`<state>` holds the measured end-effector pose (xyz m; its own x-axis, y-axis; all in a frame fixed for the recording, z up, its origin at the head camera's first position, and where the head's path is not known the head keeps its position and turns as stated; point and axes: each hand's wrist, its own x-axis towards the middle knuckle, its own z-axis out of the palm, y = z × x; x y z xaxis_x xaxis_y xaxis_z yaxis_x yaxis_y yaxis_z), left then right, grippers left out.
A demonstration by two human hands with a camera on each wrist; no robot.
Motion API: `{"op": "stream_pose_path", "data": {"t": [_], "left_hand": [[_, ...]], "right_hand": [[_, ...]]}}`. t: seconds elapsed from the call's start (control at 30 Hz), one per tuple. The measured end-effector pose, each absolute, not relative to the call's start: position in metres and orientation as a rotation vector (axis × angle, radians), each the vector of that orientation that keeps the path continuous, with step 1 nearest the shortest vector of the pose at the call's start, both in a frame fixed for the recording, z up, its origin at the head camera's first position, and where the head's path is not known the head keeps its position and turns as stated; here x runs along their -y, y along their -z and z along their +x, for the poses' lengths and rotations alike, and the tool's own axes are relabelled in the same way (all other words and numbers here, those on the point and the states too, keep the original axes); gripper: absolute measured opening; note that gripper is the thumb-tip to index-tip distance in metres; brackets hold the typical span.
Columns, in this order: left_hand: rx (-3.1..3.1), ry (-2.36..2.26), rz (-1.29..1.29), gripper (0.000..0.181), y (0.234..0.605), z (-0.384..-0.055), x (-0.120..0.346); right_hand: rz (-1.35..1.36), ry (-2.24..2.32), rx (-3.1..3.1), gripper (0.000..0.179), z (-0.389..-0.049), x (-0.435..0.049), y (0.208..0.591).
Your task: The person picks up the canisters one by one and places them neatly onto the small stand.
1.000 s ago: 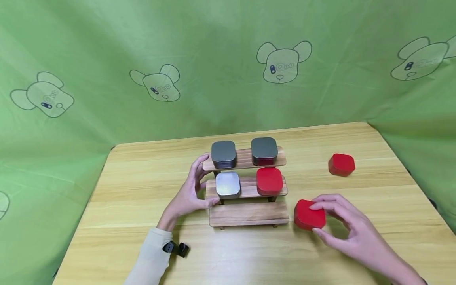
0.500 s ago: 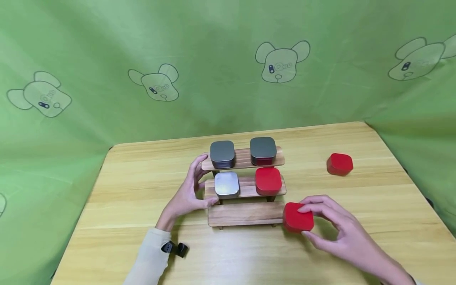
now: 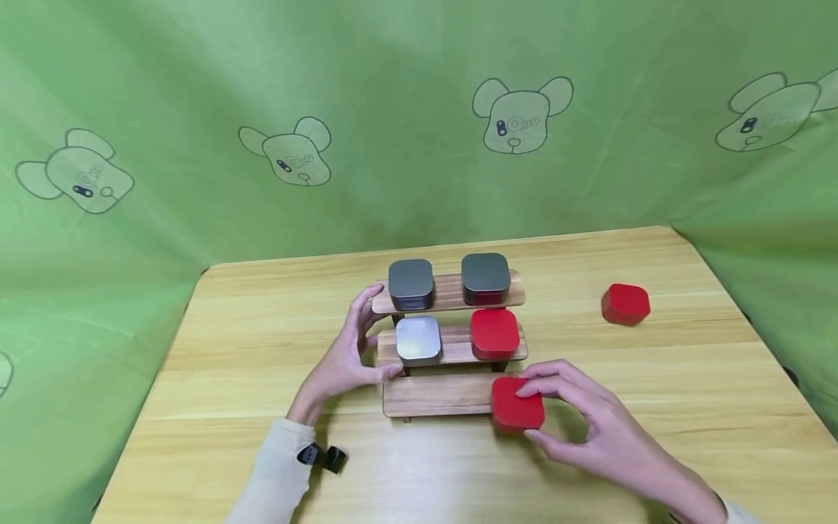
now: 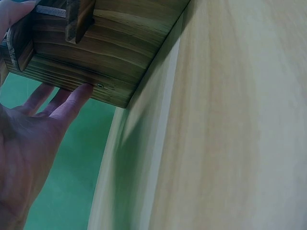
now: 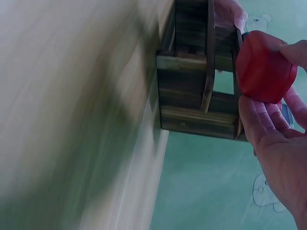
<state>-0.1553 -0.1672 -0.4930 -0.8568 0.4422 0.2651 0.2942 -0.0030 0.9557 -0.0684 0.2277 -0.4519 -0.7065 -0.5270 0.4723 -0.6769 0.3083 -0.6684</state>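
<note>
My right hand point(image 3: 583, 418) grips a red square tin point(image 3: 517, 405) with rounded corners, thumb in front and fingers behind. The tin overlaps the right end of the lowest step of a three-tier wooden stand point(image 3: 432, 395); in the right wrist view the red tin point(image 5: 264, 67) is close over the stand's edge. My left hand point(image 3: 343, 360) grips the stand's left side, thumb by the middle step. In the left wrist view, fingertips point(image 4: 81, 93) press on the stand's wood point(image 4: 110, 93). The middle step bears a silver tin point(image 3: 418, 339) and another red tin point(image 3: 495, 333).
Two dark grey tins point(image 3: 411, 282) sit on the top step. Another red tin point(image 3: 625, 303) lies on the light wooden table point(image 3: 262, 313), right of the stand. A green cloth point(image 3: 406, 182) with bear-head drawings hangs behind. A black strap point(image 3: 321, 457) is at the left sleeve.
My right hand has carried the red tin leftward, from beside the stand to over the right end of its lowest step. The left hand stays in place on the stand.
</note>
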Motion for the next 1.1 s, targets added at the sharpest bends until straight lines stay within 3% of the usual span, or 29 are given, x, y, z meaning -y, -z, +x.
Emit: {"op": "stream_pose_path", "data": {"t": [0.3,1.1], "left_hand": [[-2.135,-2.001,0.800,0.127,0.493,-0.156,0.167],[-2.138,-1.988,0.791,0.126,0.493,-0.157,0.168]], "right_hand": [[1.114,-1.382,2.389,0.042,-0.068,-0.212,0.454],[1.131,-1.408,2.369,0.034,-0.071,-0.177,0.459]]}}
